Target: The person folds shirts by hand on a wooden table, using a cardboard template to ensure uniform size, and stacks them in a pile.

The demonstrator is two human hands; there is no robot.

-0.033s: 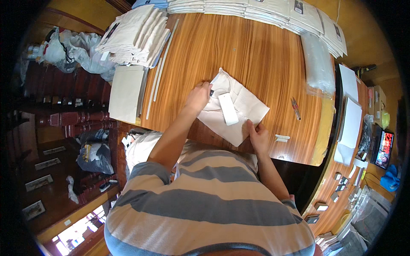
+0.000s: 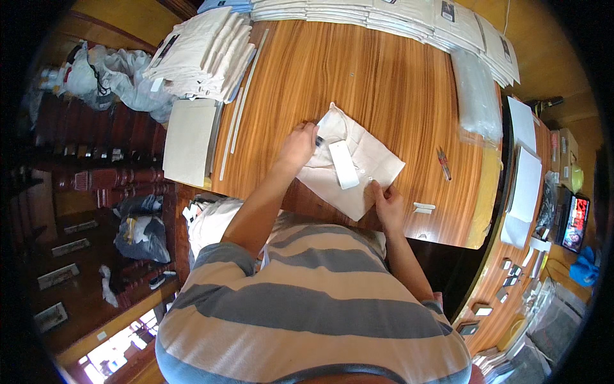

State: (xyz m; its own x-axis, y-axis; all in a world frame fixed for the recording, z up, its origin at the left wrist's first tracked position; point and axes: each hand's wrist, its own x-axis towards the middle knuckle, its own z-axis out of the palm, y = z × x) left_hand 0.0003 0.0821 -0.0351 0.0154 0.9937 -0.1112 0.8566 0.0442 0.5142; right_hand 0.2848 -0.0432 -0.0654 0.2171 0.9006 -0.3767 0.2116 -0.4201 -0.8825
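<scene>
A folded cream cloth garment (image 2: 348, 196) lies slantwise on the wooden table in front of me. On top of it rests a white rectangular hang tag (image 2: 345, 165). My left hand (image 2: 299, 146) is closed at the garment's upper left edge, its fingers curled. A small dark piece, perhaps a label, shows at those fingertips; its kind is too small to make out. At the lower right edge my right hand (image 2: 388, 204) pinches the cloth between thumb and fingers, the fingers partly beneath it.
Stacks of folded cream garments (image 2: 203, 54) line the table's far side and left corner. Thread snips (image 2: 444, 164) and small white pieces (image 2: 423, 208) lie to the right, before clear plastic bags (image 2: 478, 96). Card sheets (image 2: 190, 137) and thin white strips (image 2: 240, 105) are at left.
The garment and tag have shifted very slightly to the right. More of the dark piece shows at my left fingertips. Both hands keep nearly the same places.
</scene>
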